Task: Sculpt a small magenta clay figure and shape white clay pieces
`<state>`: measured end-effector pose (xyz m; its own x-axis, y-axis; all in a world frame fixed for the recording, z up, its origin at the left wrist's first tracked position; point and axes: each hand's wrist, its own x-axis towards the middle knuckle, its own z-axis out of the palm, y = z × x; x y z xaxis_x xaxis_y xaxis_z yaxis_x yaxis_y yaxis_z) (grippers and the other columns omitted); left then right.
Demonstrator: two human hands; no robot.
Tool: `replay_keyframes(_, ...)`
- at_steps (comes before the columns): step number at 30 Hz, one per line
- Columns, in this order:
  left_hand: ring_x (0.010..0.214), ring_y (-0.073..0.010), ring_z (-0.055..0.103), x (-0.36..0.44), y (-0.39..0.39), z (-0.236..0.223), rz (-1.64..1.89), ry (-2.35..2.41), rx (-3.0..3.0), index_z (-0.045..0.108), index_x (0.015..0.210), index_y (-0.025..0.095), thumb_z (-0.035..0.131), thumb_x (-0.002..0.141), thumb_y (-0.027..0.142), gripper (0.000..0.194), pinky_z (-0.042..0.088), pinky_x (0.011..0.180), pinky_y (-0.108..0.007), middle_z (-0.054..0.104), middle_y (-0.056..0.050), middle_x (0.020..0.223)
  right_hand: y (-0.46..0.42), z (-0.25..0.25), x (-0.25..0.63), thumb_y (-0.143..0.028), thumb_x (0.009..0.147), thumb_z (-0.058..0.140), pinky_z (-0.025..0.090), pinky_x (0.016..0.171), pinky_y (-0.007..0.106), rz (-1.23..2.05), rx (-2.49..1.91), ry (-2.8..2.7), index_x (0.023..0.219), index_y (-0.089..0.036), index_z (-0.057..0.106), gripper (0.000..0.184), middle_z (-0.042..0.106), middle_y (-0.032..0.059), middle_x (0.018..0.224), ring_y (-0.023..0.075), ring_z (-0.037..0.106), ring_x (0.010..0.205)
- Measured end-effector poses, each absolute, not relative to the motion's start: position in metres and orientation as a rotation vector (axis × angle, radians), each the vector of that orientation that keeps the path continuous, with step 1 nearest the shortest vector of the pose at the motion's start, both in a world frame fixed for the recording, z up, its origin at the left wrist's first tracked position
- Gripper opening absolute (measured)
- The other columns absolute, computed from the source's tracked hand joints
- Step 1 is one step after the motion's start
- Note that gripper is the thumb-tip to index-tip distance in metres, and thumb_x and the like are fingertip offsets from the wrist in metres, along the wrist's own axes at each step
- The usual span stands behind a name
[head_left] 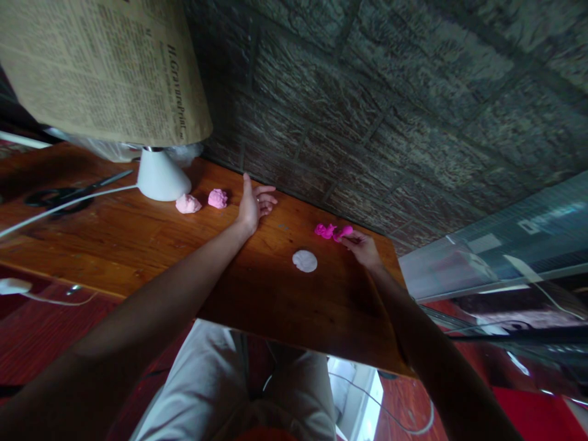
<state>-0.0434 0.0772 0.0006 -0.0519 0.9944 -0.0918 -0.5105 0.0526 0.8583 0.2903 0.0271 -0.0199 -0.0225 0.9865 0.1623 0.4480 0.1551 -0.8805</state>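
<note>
My right hand (364, 248) pinches the end of a bright magenta clay piece (343, 233) near the right side of the wooden table. Touching or just left of it lies more crumpled magenta clay (325, 231). A flat, roundish whitish disc (305, 261) rests on the wood between my hands, closer to the right one. My left hand (255, 207) is open by the wall, thumb up and fingers spread, with nothing in it. Left of that hand sit two lumps of clay, a pink one (217, 198) and a paler one (188, 204).
A lamp with a white base (162, 174) and newsprint shade (110, 67) stands on the left of the table (275, 306). Black scissors (59, 197) lie beyond its white cord (68, 208). A stone-patterned wall (331, 104) runs along the back edge.
</note>
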Motion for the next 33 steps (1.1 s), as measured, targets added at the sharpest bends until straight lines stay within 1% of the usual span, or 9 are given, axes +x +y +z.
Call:
replay_keyframes(3,0.045,-0.0143,0.052,-0.0433,0.0766,0.0015,1.412,0.909,0.734,0.068,0.091,0.015,0.016,0.084,0.087,0.089,0.035,0.044,-0.026,0.061,-0.007,0.057,0.0281,-0.0208,0.2898,-0.066,0.058,0.083,0.054,0.087,0.039,0.796,-1.416,-1.591,0.085,-0.023,0.076,0.052,0.079,0.0046,0.092,0.0233,0.07,0.086)
replay_keyframes(7,0.045,-0.0146,0.052,-0.0431,0.0757,0.0027,1.404,0.936,0.767,0.068,0.093,0.015,0.015,0.084,0.087,0.09,0.034,0.045,-0.026,0.061,-0.006,0.057,0.0288,-0.0208,0.2889,-0.066,0.058,0.083,0.054,0.078,0.037,0.78,-1.434,-1.591,0.082,-0.023,0.075,0.05,0.078,0.0048,0.084,0.0226,0.069,0.078)
replay_keyframes(9,0.044,-0.0145,0.052,-0.0432,0.0757,0.0029,1.404,0.938,0.77,0.068,0.094,0.015,0.015,0.084,0.087,0.09,0.034,0.045,-0.026,0.06,-0.006,0.057,0.029,-0.0204,0.2882,-0.066,0.058,0.083,0.054,0.076,0.036,0.772,-1.444,-1.593,0.081,-0.022,0.075,0.05,0.077,0.0051,0.081,0.0224,0.068,0.076)
replay_keyframes(14,0.045,-0.0143,0.051,-0.0435,0.0756,0.0027,1.4,0.925,0.771,0.068,0.092,0.016,0.016,0.084,0.087,0.088,0.034,0.045,-0.026,0.06,-0.006,0.058,0.0289,-0.0186,0.2865,-0.066,0.056,0.084,0.053,0.082,0.038,0.76,-1.444,-1.598,0.08,-0.022,0.076,0.051,0.078,0.0052,0.085,0.0226,0.068,0.08)
replay_keyframes(21,0.044,-0.0124,0.049,-0.0428,0.0742,0.0039,1.41,0.891,0.724,0.067,0.087,0.015,0.016,0.088,0.083,0.085,0.034,0.045,-0.025,0.06,-0.005,0.058,0.0294,-0.0205,0.2864,-0.065,0.054,0.085,0.054,0.083,0.039,0.762,-1.442,-1.571,0.077,-0.022,0.076,0.05,0.077,0.0048,0.083,0.0225,0.069,0.079)
replay_keyframes(27,0.046,-0.0147,0.052,-0.0428,0.0756,0.0027,1.395,0.944,0.785,0.066,0.091,0.016,0.015,0.082,0.088,0.089,0.035,0.046,-0.026,0.059,-0.005,0.057,0.0292,-0.0208,0.2861,-0.063,0.054,0.085,0.054,0.09,0.042,0.786,-1.441,-1.561,0.08,-0.023,0.077,0.048,0.079,0.0044,0.088,0.0248,0.071,0.087)
replay_keyframes(31,0.043,-0.0138,0.05,-0.0428,0.0762,0.0025,1.4,0.92,0.757,0.067,0.091,0.016,0.015,0.083,0.088,0.089,0.033,0.044,-0.026,0.059,-0.005,0.056,0.0289,-0.019,0.2861,-0.058,0.057,0.086,0.054,0.091,0.043,0.796,-1.452,-1.57,0.078,-0.023,0.078,0.042,0.08,0.0048,0.087,0.0267,0.071,0.09)
replay_keyframes(33,0.043,-0.0137,0.049,-0.0427,0.0766,0.0022,1.402,0.903,0.745,0.067,0.092,0.015,0.016,0.084,0.087,0.088,0.032,0.044,-0.026,0.059,-0.005,0.056,0.029,-0.0193,0.2862,-0.058,0.057,0.086,0.054,0.091,0.044,0.805,-1.454,-1.573,0.077,-0.023,0.078,0.041,0.08,0.005,0.087,0.0269,0.072,0.09)
